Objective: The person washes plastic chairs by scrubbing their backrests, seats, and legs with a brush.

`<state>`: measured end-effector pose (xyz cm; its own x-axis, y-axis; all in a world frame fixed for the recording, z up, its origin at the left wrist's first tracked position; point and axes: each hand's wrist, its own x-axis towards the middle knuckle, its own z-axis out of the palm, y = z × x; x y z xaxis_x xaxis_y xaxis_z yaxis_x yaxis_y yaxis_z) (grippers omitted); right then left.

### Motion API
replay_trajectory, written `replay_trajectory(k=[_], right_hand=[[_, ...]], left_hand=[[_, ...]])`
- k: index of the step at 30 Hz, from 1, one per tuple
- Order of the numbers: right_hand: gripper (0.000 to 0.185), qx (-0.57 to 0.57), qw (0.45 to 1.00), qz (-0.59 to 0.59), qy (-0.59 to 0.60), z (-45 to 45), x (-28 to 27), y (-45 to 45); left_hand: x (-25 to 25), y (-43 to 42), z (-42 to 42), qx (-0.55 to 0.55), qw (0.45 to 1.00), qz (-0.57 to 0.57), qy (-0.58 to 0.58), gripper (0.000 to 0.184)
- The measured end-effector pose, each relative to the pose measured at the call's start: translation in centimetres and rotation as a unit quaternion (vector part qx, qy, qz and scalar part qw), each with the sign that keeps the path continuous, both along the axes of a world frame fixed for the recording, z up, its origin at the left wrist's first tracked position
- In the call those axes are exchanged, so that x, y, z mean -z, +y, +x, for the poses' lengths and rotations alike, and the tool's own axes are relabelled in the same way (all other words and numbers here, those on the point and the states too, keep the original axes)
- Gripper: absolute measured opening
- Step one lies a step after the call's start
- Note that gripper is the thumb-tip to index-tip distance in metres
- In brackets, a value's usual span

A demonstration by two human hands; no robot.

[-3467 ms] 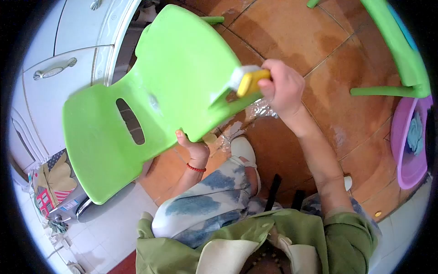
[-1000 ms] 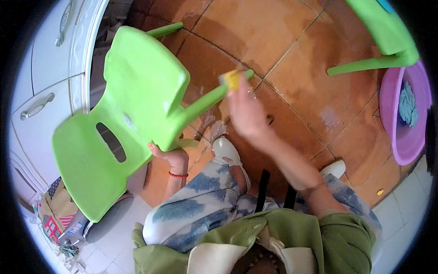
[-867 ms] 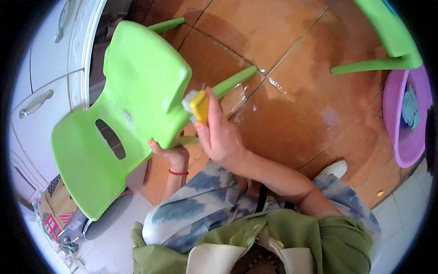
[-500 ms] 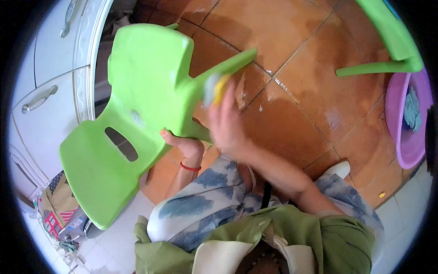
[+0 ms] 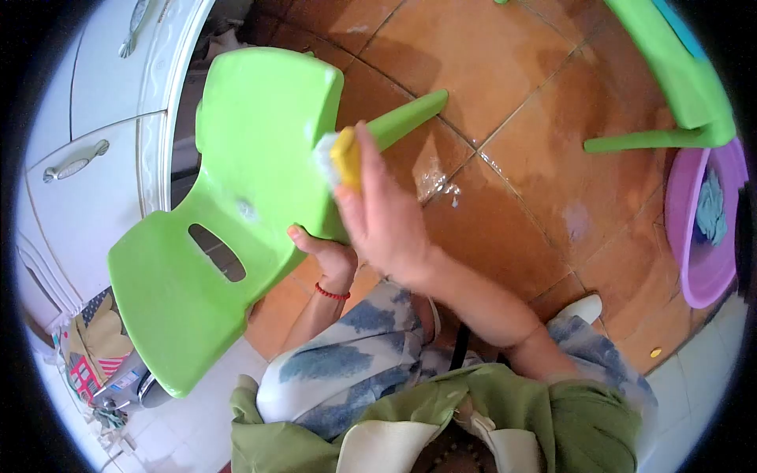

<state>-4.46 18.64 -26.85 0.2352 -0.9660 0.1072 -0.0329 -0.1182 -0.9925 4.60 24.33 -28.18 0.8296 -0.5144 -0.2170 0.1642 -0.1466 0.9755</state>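
A light green plastic chair [image 5: 268, 118] with a slot in its backrest lies tipped over on the left. My left hand [image 5: 330, 254], with a red bead bracelet at the wrist, grips the chair's edge, thumb on top and fingers hidden beneath. Wrapped round a scrub brush [image 5: 347, 158] with a yellow back and whitish bristles is my right hand [image 5: 386, 213]. The bristles are at the side of the seat near a chair leg [image 5: 410, 118]; whether they touch is hard to tell. A patch of foam [image 5: 247, 210] sits on the chair.
Wet brown floor tiles [image 5: 505, 213] carry suds. At the right stands a purple basin [image 5: 690, 268] with a blue-green cloth [image 5: 711, 209] in it, beside another green chair [image 5: 670, 87]. White cabinets [image 5: 102, 169] line the left; a patterned box [image 5: 95, 347] is low at the left.
My right hand has moved the brush left and slightly down, closer to the chair's side. My left hand keeps its grip; more suds show on the floor by the leg.
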Motion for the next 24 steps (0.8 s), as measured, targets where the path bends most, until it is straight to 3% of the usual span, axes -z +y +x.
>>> replay_trajectory(k=[2,4,7,11,14,15,16,18,20,21,23,24], right_hand=[[0.057,-0.006,0.993,0.108,0.042,-0.5,3.5,-2.5],[0.052,0.034,0.963,0.236,0.123,-1.8,8.0,-6.1],[0.048,-0.002,0.953,0.249,0.172,-2.6,8.2,-7.2],[0.065,-0.039,0.996,-0.046,0.060,-1.8,0.5,-1.6],[0.062,-0.125,0.974,0.056,0.181,-2.3,0.6,-3.8],[0.056,-0.133,0.959,0.139,0.209,-3.0,1.1,-5.5],[0.052,-0.064,0.960,0.079,0.260,-3.0,4.8,-6.3],[0.052,-0.078,0.961,0.082,0.251,-3.5,7.5,-8.0],[0.052,-0.105,0.966,0.039,0.234,-3.4,3.3,-6.7],[0.052,-0.145,0.966,0.071,0.202,-3.6,0.1,-5.8],[0.058,-0.153,0.979,0.057,0.124,-3.0,-0.8,-3.7],[0.061,-0.124,0.983,-0.007,0.135,-2.7,0.2,-3.0]], left_hand=[[-0.1,1.6,1.5,0.133,0.991,0.024,-0.010,0.082],[0.0,1.2,1.4,0.120,0.993,0.023,-0.009,0.082],[0.4,0.6,1.3,0.093,0.995,0.011,-0.026,0.080],[1.0,1.1,1.5,0.083,0.996,-0.008,0.012,0.077],[0.3,1.3,1.6,0.130,0.991,0.030,-0.004,0.078],[0.6,1.8,2.1,0.123,0.991,0.018,0.046,0.076],[1.2,1.9,2.5,0.111,0.993,0.018,0.025,0.075],[2.0,1.9,2.8,0.093,0.995,0.019,-0.014,0.074],[1.8,1.4,2.7,0.092,0.995,0.027,0.020,0.073],[1.5,2.0,2.5,0.090,0.994,0.038,0.042,0.073],[2.8,2.0,3.3,-0.020,0.996,0.025,0.086,0.073],[2.8,2.3,3.3,0.002,0.996,0.028,0.088,0.073]])
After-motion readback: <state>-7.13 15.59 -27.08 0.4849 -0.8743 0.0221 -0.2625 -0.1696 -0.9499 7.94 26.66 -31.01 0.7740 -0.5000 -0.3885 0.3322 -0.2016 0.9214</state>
